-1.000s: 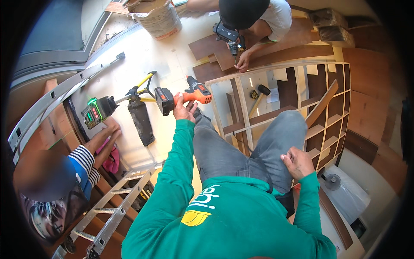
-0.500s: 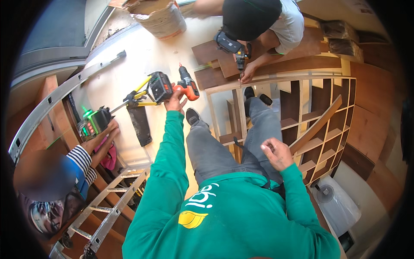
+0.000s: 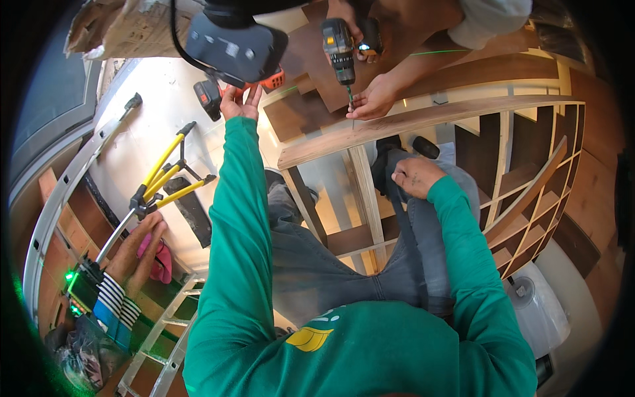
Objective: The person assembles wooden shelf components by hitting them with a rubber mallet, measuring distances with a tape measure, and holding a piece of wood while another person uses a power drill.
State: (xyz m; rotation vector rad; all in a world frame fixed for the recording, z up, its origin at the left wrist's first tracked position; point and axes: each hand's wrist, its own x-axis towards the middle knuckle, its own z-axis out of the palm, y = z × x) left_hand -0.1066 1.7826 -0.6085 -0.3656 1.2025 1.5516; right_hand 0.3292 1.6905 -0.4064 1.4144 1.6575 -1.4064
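Note:
At the upper left, my outstretched left hand [image 3: 239,104] is closed on an orange and black cordless drill [image 3: 270,82]. Its battery [image 3: 208,98] sticks out beside my wrist; a co-worker's head-worn black device [image 3: 235,45] covers much of the rest. My right hand [image 3: 419,177] is curled by my right knee, and whatever its fingers hold, if anything, is hidden. In front of me a wooden shelf frame [image 3: 430,126] spans between my legs and out to the right. Over its far edge a co-worker's hand [image 3: 377,98] steadies the bit of another cordless drill [image 3: 339,49].
Brown boards [image 3: 311,49] lie beyond the frame. A yellow-legged tripod [image 3: 162,175] is gripped by another person's hands [image 3: 142,241] at the left, near an aluminium ladder [image 3: 162,347]. A loose plank [image 3: 536,192] slants across the compartments. A torn sack [image 3: 126,33] stands at the far left.
My left hand has reached farther forward with the drill. My right hand has moved forward toward the knee. The co-worker ahead has leaned closer, and the tripod has shifted left and down.

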